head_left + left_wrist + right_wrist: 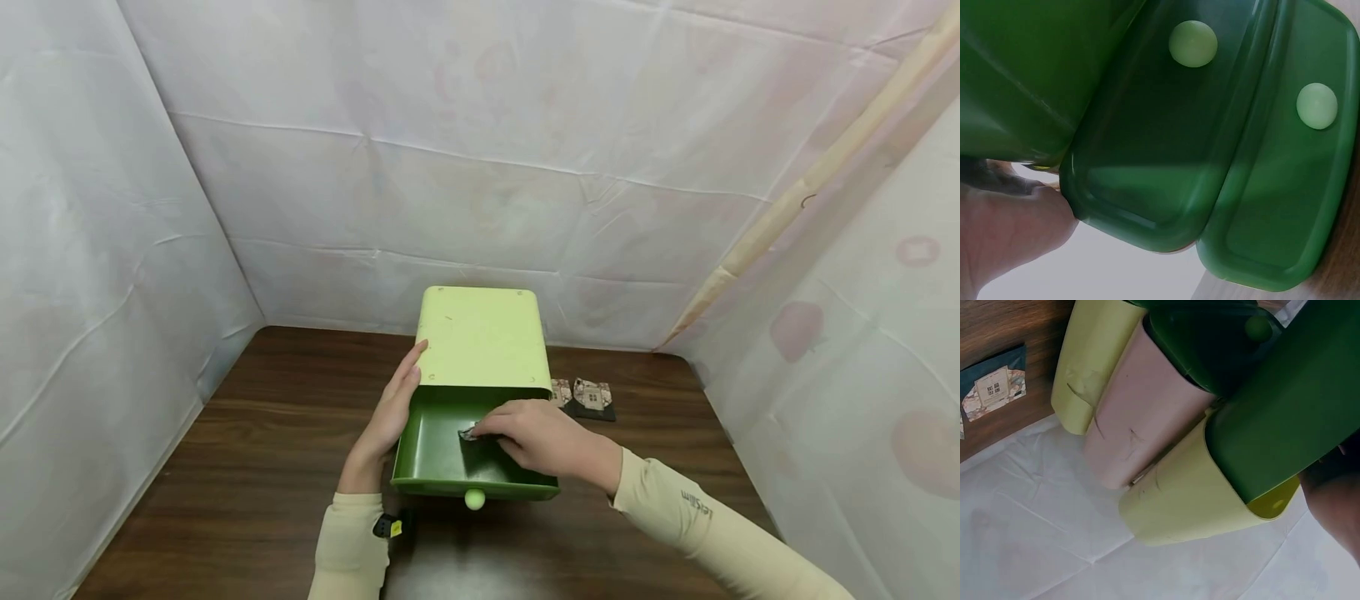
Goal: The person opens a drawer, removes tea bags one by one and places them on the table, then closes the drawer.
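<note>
A stacked drawer unit (483, 337) with a light green top stands on the table. Its top dark green drawer (431, 433) is pulled out toward me, a pale round knob (474, 499) on its front. My left hand (388, 421) rests along the unit's left side, fingers extended against the casing. Over the drawer's inside, my right hand (543, 435) pinches a small dark packet (467, 434) between thumb and fingers; most of it is hidden by the hand and shade. In the left wrist view, two lower drawer fronts (1154, 156) with pale knobs sit closed.
Beside the unit on the right lie dark packets (592, 398) with printed labels, one partly hidden. The right wrist view shows a pink middle casing (1141, 412) between light green ones. White sheets (480, 183) hang around the brown wooden table (285, 417).
</note>
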Demonstrator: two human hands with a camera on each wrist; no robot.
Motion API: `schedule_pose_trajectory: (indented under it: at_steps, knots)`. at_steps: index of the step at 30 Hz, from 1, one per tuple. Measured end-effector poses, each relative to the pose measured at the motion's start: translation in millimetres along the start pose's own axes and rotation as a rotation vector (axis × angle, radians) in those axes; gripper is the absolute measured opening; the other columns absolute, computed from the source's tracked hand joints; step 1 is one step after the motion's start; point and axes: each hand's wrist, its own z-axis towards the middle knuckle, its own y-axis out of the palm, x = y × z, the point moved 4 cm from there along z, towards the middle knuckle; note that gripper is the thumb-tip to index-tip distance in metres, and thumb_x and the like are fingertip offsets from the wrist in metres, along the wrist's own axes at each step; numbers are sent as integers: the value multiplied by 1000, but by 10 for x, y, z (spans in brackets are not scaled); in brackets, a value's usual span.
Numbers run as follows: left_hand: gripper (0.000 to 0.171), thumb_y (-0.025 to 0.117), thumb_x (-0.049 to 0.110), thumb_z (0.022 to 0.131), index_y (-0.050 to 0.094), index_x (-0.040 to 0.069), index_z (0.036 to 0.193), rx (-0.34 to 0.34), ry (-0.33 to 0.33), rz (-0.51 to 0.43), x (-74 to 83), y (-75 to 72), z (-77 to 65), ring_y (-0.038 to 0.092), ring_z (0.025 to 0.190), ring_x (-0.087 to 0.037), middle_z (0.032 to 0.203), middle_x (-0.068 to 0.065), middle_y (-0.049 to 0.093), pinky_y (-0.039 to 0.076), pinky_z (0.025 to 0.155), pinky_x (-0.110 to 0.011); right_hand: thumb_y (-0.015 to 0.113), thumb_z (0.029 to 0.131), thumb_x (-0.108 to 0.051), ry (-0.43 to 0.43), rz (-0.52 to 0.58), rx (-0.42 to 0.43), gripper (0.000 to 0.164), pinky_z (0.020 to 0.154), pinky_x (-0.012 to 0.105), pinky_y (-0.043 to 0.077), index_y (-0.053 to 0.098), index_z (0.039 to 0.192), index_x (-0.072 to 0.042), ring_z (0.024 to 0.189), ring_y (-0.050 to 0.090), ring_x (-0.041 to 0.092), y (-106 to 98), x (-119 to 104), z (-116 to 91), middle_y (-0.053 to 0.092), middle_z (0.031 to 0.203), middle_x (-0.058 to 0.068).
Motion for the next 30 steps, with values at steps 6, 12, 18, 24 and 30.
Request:
schedule_pose_trajectory:
  at_steps: [6,12,18,24,30]
  knots:
    - [47,21,22,105,15,11,150,7,1,3,-1,-13,-16,1,139,-23,156,-9,7,6,108,-62,52,89,-1,30,6,22,35,82,26,51,66,112,-24,106,52,-3,-87,13,-25,65,111,-13]
    - [47,21,21,105,14,9,150,3,22,11,26,-35,-1,1,139,-24,156,-10,7,5,108,-61,56,84,4,-40,23,108,43,82,30,52,66,114,-24,108,53,2,-341,-76,-73,64,114,-11]
    - [46,21,22,105,16,11,149,15,15,13,41,-51,5,3,139,-21,155,-7,9,6,109,-59,56,82,8,-36,31,187,47,80,32,52,65,117,-21,106,55,6,-585,-90,-176,65,112,-7]
    - [46,21,22,105,16,12,149,14,6,-4,25,-61,-14,3,139,-20,155,-6,9,6,110,-59,53,79,12,6,75,306,51,70,25,48,64,117,-19,103,57,8,-780,-55,-389,64,113,-4]
    - [46,21,23,105,16,13,150,11,7,-20,28,-78,-24,2,139,-19,155,-5,8,5,109,-59,58,71,19,3,137,520,44,55,17,39,68,106,-5,84,61,13,-993,-19,-524,68,100,9]
